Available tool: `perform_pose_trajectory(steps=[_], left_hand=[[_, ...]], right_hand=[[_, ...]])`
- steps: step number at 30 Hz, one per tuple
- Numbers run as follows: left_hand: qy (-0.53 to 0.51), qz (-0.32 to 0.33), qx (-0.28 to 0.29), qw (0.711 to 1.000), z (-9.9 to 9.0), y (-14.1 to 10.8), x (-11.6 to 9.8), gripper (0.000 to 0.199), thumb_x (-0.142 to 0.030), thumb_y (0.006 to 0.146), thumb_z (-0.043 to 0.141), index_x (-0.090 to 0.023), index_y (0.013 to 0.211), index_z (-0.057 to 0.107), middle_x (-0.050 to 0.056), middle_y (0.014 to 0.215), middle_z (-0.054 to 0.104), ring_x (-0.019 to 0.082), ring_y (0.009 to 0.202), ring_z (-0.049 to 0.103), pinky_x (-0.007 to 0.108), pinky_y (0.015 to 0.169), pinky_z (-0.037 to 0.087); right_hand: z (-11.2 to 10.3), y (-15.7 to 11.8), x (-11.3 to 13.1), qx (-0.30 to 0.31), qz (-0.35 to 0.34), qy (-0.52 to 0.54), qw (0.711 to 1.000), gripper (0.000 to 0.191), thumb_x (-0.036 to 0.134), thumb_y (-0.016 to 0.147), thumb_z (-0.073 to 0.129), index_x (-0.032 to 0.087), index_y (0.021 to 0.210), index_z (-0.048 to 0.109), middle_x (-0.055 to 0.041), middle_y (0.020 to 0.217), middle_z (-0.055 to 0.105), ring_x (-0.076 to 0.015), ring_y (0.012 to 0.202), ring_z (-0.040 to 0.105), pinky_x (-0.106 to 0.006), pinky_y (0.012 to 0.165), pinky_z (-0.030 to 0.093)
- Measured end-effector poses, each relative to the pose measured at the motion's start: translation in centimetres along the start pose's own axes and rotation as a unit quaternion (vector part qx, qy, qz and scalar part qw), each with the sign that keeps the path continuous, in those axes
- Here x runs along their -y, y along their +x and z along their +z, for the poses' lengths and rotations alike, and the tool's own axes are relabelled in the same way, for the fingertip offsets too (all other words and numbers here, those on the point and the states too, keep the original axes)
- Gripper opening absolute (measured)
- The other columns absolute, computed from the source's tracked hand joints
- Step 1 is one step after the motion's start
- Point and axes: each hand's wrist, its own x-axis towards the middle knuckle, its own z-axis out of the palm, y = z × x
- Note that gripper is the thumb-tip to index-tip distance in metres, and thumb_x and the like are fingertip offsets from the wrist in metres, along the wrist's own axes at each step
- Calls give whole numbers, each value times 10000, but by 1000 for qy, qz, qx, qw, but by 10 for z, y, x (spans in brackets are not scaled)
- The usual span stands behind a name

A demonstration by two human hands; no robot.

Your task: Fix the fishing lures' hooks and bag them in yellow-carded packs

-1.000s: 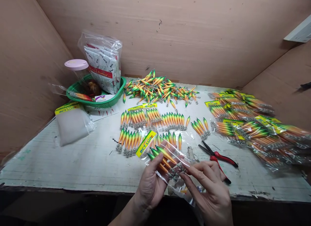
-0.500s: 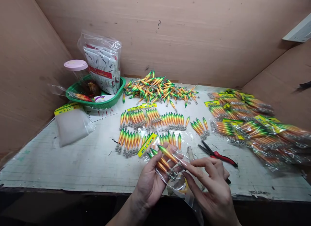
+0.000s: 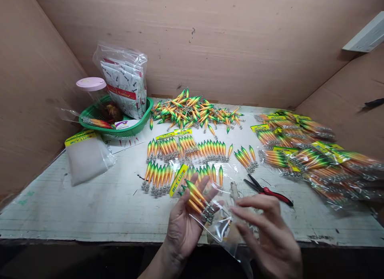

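Observation:
My left hand [image 3: 184,227], palm up, cradles a clear plastic bag [image 3: 223,227] with its thumb over the near side. Inside it several fishing lures [image 3: 196,195] with green, yellow and orange bodies lie slanted, their metal hooks towards the lower right. The bag's yellow BCT LURE header [image 3: 178,180] sticks out at the upper left, while its clear end hangs down towards me. My right hand [image 3: 267,231], blurred by motion, is beside that clear end with thumb and fingers apart. Behind the hands, rows of lures [image 3: 159,177] lie on the table.
A heap of loose lures [image 3: 195,109] lies at the back, and packed lure bags [image 3: 315,163] are piled on the right. Red-handled pliers [image 3: 270,191] rest near my right hand. A green basket [image 3: 132,129] and a stack of empty bags [image 3: 88,157] are at the left.
My right hand has drawn back from the lure hooks towards the lower right, its fingers spreading. In my left hand the lures now lie closer together, and the bag's clear end shows more.

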Motion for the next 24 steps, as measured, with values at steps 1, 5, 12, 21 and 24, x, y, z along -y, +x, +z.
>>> perform_pose_trajectory(steps=[1, 5, 12, 21, 24], left_hand=[[3, 12, -9, 1000, -2, 2, -5, 536, -260, 945, 444, -284, 1465, 315, 104, 1372, 556, 270, 1213, 560, 462, 1040, 412], [3, 42, 15, 999, -10, 7, -25, 529, -326, 974, 367, -229, 1485, 272, 130, 1337, 582, 267, 1182, 585, 437, 1006, 453], [39, 23, -24, 999, -4, 5, -28, 565, -261, 969, 383, -215, 1503, 205, 148, 1363, 555, 248, 1125, 625, 403, 978, 487], [64, 37, -114, 991, 5, 10, -22, 547, -132, 907, 475, -200, 1438, 361, 136, 1253, 637, 231, 1046, 667, 383, 929, 525], [71, 36, -118, 990, 5, 11, -22, 533, -139, 904, 487, -190, 1423, 382, 135, 1230, 649, 241, 1036, 670, 404, 929, 526]], right_hand=[[0, 0, -8, -23, 32, 13, 999, 244, 124, 854, 583, 258, 1048, 648, -55, 980, 603, -220, 938, 546, -392, 810, 428], [13, -2, -52, 67, 95, -59, 991, 124, 209, 853, 612, 243, 966, 648, -35, 905, 614, -217, 884, 567, -384, 779, 447], [48, -11, -84, 184, 76, -54, 978, 130, 103, 819, 539, 184, 891, 610, -49, 848, 599, -203, 809, 553, -347, 693, 490], [-5, -7, -76, 165, 100, 32, 981, 54, 234, 854, 568, 218, 892, 603, -28, 814, 626, -170, 744, 611, -273, 624, 511], [-48, -10, -58, 144, 95, 109, 979, 145, 384, 826, 645, 270, 916, 647, -60, 810, 658, -225, 789, 642, -327, 667, 517]])
